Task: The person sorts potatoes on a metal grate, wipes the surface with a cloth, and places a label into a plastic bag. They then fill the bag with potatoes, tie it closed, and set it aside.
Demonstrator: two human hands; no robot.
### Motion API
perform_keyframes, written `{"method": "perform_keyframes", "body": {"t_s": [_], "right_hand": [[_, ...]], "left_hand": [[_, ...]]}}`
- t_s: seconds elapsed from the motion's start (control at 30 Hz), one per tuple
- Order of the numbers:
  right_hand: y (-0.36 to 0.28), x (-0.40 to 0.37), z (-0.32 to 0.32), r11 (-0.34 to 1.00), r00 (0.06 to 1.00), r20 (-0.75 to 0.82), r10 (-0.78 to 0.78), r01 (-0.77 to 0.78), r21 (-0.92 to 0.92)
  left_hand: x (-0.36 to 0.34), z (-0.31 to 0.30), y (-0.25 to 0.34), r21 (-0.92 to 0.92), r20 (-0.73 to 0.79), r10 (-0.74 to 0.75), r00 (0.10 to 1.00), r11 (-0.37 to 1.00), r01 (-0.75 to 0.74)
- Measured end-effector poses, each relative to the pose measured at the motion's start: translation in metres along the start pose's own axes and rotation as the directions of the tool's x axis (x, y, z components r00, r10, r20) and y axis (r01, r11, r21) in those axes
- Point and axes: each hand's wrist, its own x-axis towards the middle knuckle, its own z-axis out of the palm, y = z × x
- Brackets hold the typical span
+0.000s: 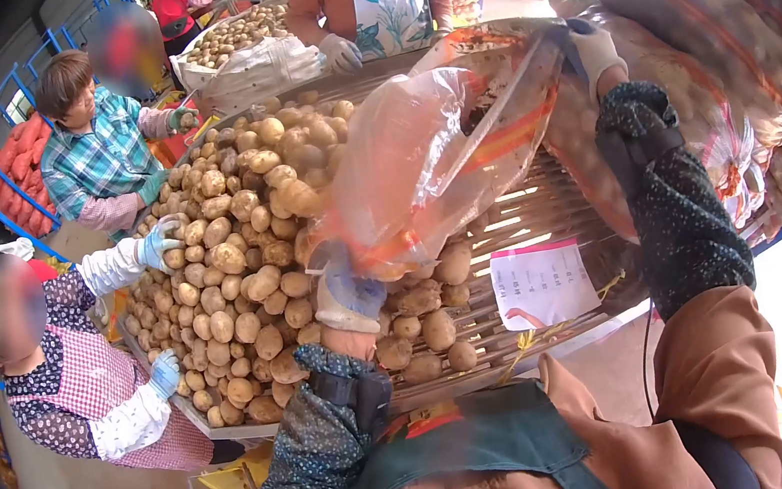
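A clear plastic bag point(398, 157) with orange-red stripes is spread between my two hands above the sorting table. My right hand point(593, 52), in a pale glove with dark fingers, is raised at the right and closed on the bag's edge. My left hand point(348, 296), in a white and blue glove, grips the bag's lower left edge low over the potatoes; its fingertips are partly hidden by the plastic. A large heap of potatoes point(226, 259) lies left of and beneath the bag. Several potatoes rest on the slats point(508, 217) near my left hand.
A printed paper sheet point(544, 284) is fixed at the table's near edge. Filled sacks point(682, 29) are piled at the right. Two co-workers' gloved hands point(158, 244) reach the potatoes from the left. A person in an apron point(390, 2) stands across the table, near a large open sack point(230, 46).
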Motion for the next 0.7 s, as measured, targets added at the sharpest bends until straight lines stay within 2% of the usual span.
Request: {"method": "perform_keyframes", "body": {"t_s": [0.03,0.07,0.1,0.13,0.17,0.2,0.23,0.27,0.33,0.37,0.4,0.43,0.47,0.5,0.53,0.57,0.6,0.63,0.67,0.7], "right_hand": [[-0.018,0.001,-0.005,0.998,1.000,0.016,-0.011,0.012,-0.064],[-0.025,0.006,-0.010,0.992,0.999,0.037,-0.022,0.026,-0.126],[-0.009,0.026,-0.015,0.985,0.997,0.078,-0.003,0.017,-0.172],[0.004,0.025,-0.015,0.985,0.997,0.081,-0.003,0.017,-0.169],[0.014,0.022,-0.017,0.978,0.994,0.054,-0.097,0.105,-0.179],[0.023,0.014,-0.020,0.964,0.982,0.029,-0.184,0.186,-0.191],[0.019,-0.007,-0.018,0.993,0.998,0.070,0.000,-0.008,0.117],[0.021,-0.018,-0.017,0.992,0.997,0.082,0.005,-0.015,0.122],[0.030,-0.038,-0.016,0.942,0.980,0.197,0.025,-0.089,0.323],[0.032,-0.052,-0.012,0.938,0.979,0.204,0.032,-0.100,0.332],[0.035,-0.067,-0.004,0.857,0.958,0.281,0.063,-0.197,0.477],[0.040,-0.082,0.002,0.745,0.929,0.361,0.076,-0.294,0.599],[0.057,-0.097,0.010,0.686,0.883,0.461,0.087,-0.389,0.615],[0.052,-0.126,0.015,0.762,0.846,0.502,0.181,-0.443,0.472],[0.080,-0.137,0.023,0.853,0.729,0.636,0.253,-0.478,0.210],[0.068,-0.171,0.019,0.757,0.595,0.731,0.335,-0.631,0.168],[0.081,-0.187,0.014,0.803,0.481,0.801,0.356,-0.596,0.001],[0.086,-0.200,0.006,0.826,0.425,0.814,0.395,-0.552,-0.113],[0.110,-0.205,-0.002,0.913,0.350,0.884,0.311,-0.367,-0.177],[0.139,-0.215,0.000,0.820,0.366,0.827,0.426,-0.543,-0.182]], "left_hand": [[0.005,0.011,-0.004,-0.050,0.079,-0.012,0.997,0.999,0.016],[0.010,0.012,-0.008,-0.049,0.078,-0.018,0.997,0.999,0.022],[0.016,0.009,-0.008,0.400,0.165,0.141,0.976,0.895,-0.197],[0.021,0.008,-0.009,0.732,0.311,0.239,0.920,0.557,-0.392],[0.012,0.033,-0.002,0.032,0.133,0.073,0.988,0.996,-0.078],[0.006,0.044,0.000,0.034,0.126,0.074,0.989,0.996,-0.079],[-0.001,0.049,0.005,0.051,0.117,0.124,0.985,0.990,-0.130],[-0.004,0.050,0.013,0.069,0.110,0.177,0.978,0.980,-0.186],[0.008,0.020,0.047,0.053,0.329,0.160,0.931,0.981,-0.188],[-0.018,0.061,0.049,0.270,0.077,0.342,0.936,0.897,-0.350],[-0.027,0.073,0.060,0.240,0.161,0.369,0.915,0.885,-0.400],[-0.041,0.091,0.070,0.294,0.180,0.421,0.889,0.839,-0.457],[-0.056,0.110,0.079,0.345,0.206,0.471,0.858,0.786,-0.514],[-0.068,0.119,0.085,0.438,0.233,0.526,0.818,0.694,-0.571],[-0.081,0.129,0.092,0.521,0.270,0.576,0.771,0.586,-0.620],[-0.096,0.146,0.091,0.747,0.305,0.648,0.698,0.292,-0.598],[-0.105,0.154,0.089,0.745,0.316,0.655,0.686,0.276,-0.607],[-0.113,0.161,0.086,0.793,0.433,0.585,0.685,0.114,-0.598],[-0.119,0.163,0.081,0.810,0.528,0.495,0.690,-0.051,-0.584],[-0.122,0.154,0.071,0.815,0.544,0.424,0.724,-0.060,-0.577]]}}
